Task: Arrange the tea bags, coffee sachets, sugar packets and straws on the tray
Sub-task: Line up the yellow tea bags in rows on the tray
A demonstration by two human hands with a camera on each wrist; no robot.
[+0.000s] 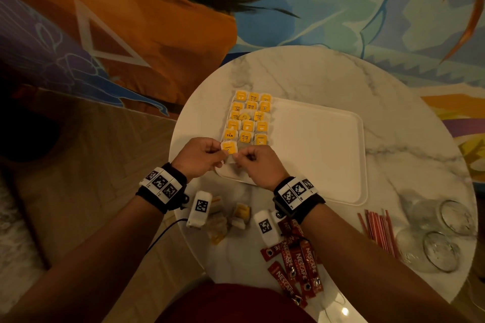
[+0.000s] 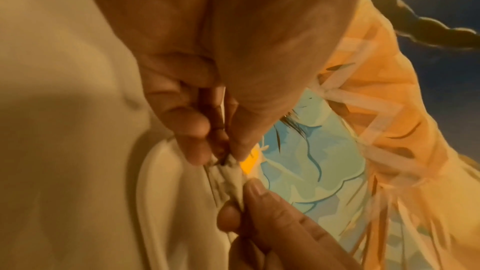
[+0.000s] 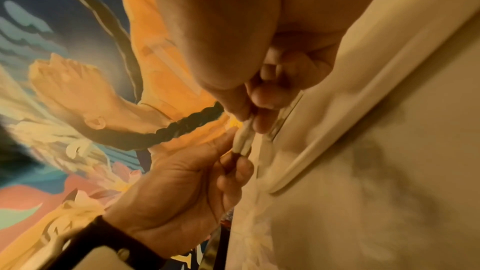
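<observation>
A white tray (image 1: 317, 155) lies on a round marble table. Several tea bags with yellow tags (image 1: 248, 118) sit in rows along its left part. Over the tray's near left corner both hands pinch one more tea bag (image 1: 229, 148). My left hand (image 1: 221, 151) holds its left side, and my right hand (image 1: 238, 156) pinches its right edge. Up close, the left hand (image 2: 223, 154) grips the bag (image 2: 233, 176) over the tray rim (image 2: 155, 171). The right hand (image 3: 250, 123) pinches the same bag (image 3: 244, 141).
Loose tea bags (image 1: 225, 220) lie near the table's front edge between my wrists. Red coffee sachets (image 1: 291, 259) are piled under my right forearm. Red-and-white straws (image 1: 378, 228) and two clear glasses (image 1: 433, 233) lie at the right. A painted wall stands behind the table.
</observation>
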